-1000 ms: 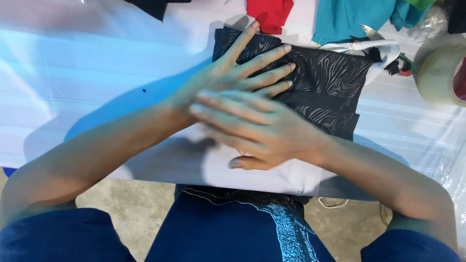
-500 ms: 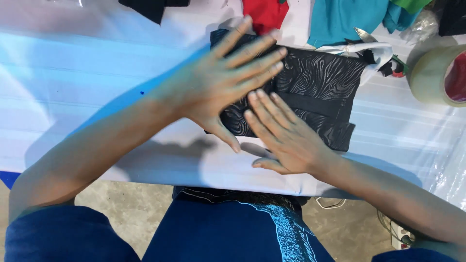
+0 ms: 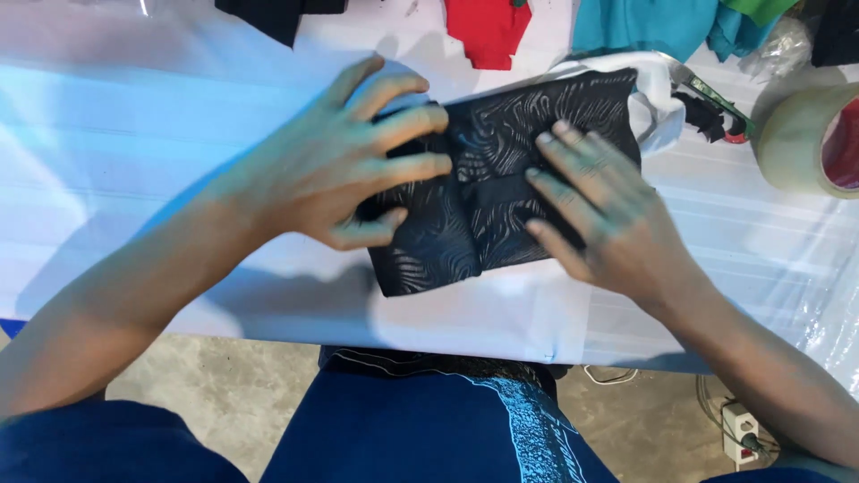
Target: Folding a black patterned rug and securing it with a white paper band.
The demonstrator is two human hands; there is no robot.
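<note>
A folded black cloth with a grey swirl pattern lies on the white table. My left hand lies flat on the cloth's left part, fingers spread and pointing right. On the cloth's right part rests my right hand, palm down with fingers pointing up-left. Both hands press the cloth against the table; neither grips it.
A roll of tape sits at the right edge. Scissors with dark handles lie beside white fabric. Red cloth, teal cloth and black cloth lie at the table's far side. A power strip is on the floor.
My hands, stacked over one another a second ago, have separated: the left slid to the cloth's left part, the right moved to its right part. The cloth looks folded narrower.
</note>
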